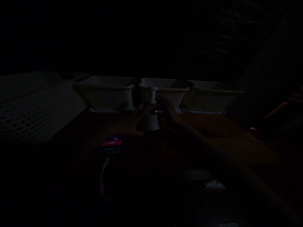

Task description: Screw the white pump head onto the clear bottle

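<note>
The scene is very dark. A small pump bottle (152, 117) with a white pump head stands upright on a wooden table (224, 135), in front of the middle bin. My left hand (132, 123) curls against the bottle's left side. My right hand (169, 113) wraps its right side, fingers bent round it. Both hands touch the bottle.
Three white bins stand in a row at the back: left (106, 93), middle (170, 90), right (208, 96). A perforated white basket (30, 107) lies at the far left. A lit phone (110, 145) with a white cable (103, 171) rests near me. Pale paper (214, 184) lies lower right.
</note>
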`<state>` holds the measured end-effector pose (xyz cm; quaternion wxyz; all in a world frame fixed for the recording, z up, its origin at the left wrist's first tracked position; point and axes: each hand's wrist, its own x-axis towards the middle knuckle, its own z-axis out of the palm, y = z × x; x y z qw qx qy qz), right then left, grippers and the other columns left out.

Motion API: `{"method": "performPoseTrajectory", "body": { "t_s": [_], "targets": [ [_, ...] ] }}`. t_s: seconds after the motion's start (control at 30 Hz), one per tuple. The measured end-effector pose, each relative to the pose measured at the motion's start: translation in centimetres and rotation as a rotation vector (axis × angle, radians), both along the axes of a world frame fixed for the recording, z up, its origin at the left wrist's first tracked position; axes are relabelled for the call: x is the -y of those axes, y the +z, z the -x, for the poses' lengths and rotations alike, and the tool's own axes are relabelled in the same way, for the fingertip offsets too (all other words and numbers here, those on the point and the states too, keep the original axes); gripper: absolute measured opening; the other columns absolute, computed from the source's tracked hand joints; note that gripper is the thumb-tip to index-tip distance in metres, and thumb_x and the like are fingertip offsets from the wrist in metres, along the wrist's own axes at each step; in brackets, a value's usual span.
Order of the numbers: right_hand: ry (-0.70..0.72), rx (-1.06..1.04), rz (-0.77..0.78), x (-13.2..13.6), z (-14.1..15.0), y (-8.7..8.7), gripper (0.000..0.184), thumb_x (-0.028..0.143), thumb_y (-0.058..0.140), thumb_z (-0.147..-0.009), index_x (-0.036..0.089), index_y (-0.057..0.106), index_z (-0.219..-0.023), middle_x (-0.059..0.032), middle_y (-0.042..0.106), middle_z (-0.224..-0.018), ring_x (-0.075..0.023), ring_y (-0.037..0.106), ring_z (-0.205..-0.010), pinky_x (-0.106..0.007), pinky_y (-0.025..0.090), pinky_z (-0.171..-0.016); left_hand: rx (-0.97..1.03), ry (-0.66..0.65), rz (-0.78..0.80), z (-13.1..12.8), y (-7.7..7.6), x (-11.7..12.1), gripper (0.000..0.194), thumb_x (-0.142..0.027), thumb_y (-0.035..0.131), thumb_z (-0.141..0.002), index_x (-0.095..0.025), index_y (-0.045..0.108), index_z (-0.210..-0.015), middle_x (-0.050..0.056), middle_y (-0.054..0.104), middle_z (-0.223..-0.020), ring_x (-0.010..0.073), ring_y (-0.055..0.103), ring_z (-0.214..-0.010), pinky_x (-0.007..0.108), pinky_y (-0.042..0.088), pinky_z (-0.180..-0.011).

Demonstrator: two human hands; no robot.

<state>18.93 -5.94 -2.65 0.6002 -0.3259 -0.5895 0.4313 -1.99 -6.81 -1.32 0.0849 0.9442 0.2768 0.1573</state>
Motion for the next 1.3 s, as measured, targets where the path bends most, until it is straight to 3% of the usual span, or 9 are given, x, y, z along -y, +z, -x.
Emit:
{"method": "performPoseTrajectory", "body": {
  "t_s": [0.2, 0.6, 0.83, 1.3],
  "targets": [
    [0.036, -0.038, -0.010, -0.34, -0.06, -0.35, 0.027, 0.046, 0.061, -0.081, 0.022, 0.061, -0.091, -0.0018, 0.063, -0.098, -0.0185, 0.059, -0.093, -0.031, 0.048, -0.085, -0.084, 0.021, -0.013, 0.05, 0.25, -0.02, 0.111, -0.032, 0.073, -0.077, -0.040, -0.006, -0.155, 0.018, 0.010, -0.161, 0.0338, 0.059, -0.118, 0.037, 0.055, -0.082],
    [0.056, -0.029, -0.033, -0.45, -0.13, -0.40, 0.027, 0.047, 0.061, -0.082, 0.022, 0.061, -0.092, -0.0017, 0.064, -0.099, -0.0186, 0.059, -0.094, -0.031, 0.046, -0.087, -0.087, 0.043, -0.071, 0.02, 0.65, 0.17, 0.110, -0.049, 0.075, -0.078, -0.043, -0.004, -0.154, 0.013, 0.011, -0.162, 0.0435, 0.040, -0.137, 0.050, 0.051, -0.095],
    [0.052, -0.014, -0.034, -0.56, -0.17, -0.47, 0.031, 0.050, 0.060, -0.082, 0.022, 0.061, -0.096, -0.0034, 0.064, -0.102, -0.0208, 0.059, -0.097, -0.036, 0.048, -0.089, -0.102, 0.041, -0.051, 0.18, 0.38, -0.08, 0.108, -0.039, 0.072, -0.080, -0.045, -0.007, -0.153, 0.014, 0.007, -0.163, 0.0390, 0.053, -0.126, 0.043, 0.055, -0.086],
    [0.042, -0.012, -0.036, -0.50, -0.07, -0.39, 0.027, 0.047, 0.059, -0.083, 0.023, 0.061, -0.095, -0.0031, 0.065, -0.102, -0.0202, 0.060, -0.096, -0.037, 0.049, -0.089, -0.139, 0.076, -0.045, 0.08, 0.60, 0.11, 0.108, -0.036, 0.072, -0.080, -0.043, -0.007, -0.154, 0.017, 0.004, -0.164, 0.0393, 0.056, -0.122, 0.046, 0.055, -0.085]
  ]
}}
